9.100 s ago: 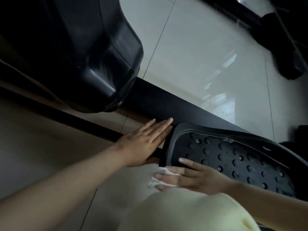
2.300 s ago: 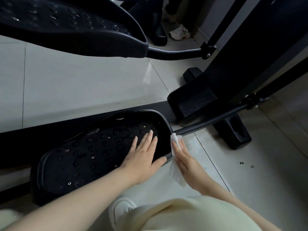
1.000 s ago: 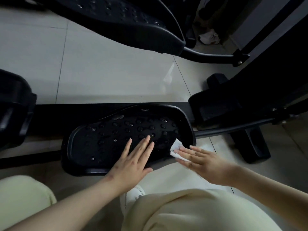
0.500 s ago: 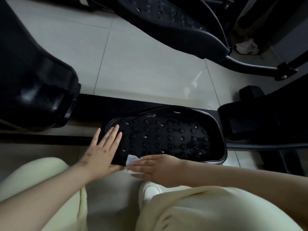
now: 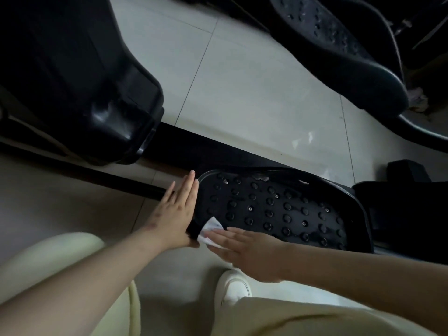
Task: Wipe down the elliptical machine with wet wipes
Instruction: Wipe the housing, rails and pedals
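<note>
At 9 to 11 o'clock a glossy black housing (image 5: 80, 76) of the elliptical fills the corner, its rounded lower end just above a dark rail (image 5: 184, 147) that runs from 9 toward 4 o'clock across the pale tiled floor (image 5: 254, 98). A thinner black bar (image 5: 101, 174) lies parallel below it, nearer the person.

At 8 o'clock a knee in pale yellow trousers (image 5: 48, 258) shows, and the bare left forearm crosses over it. The left hand (image 5: 173, 215) is flat, fingers straight and together, pressed edge-on against the left end of the near pedal (image 5: 278, 209); it grips nothing, only braces.

The pedal, a black studded tray, sits just right of centre, reaching toward 3 o'clock. At its near-left corner the wipe (image 5: 210, 229), a small white crumpled piece, lies on the rim. The right hand (image 5: 249, 248) is spread flat over it, fingers extended, pinning the wipe against the pedal edge rather than closing round it; most of the wipe is hidden beneath the fingers.

At 6 o'clock a white shoe (image 5: 232, 287) sits on the floor, the other trouser leg beside it.

At 1 to 2 o'clock the far pedal (image 5: 339, 54) hangs raised, and beyond its tip lies something light, perhaps a rag, too dim to tell. At 3 o'clock dark frame parts (image 5: 409, 197) crowd the pedal's right end.
</note>
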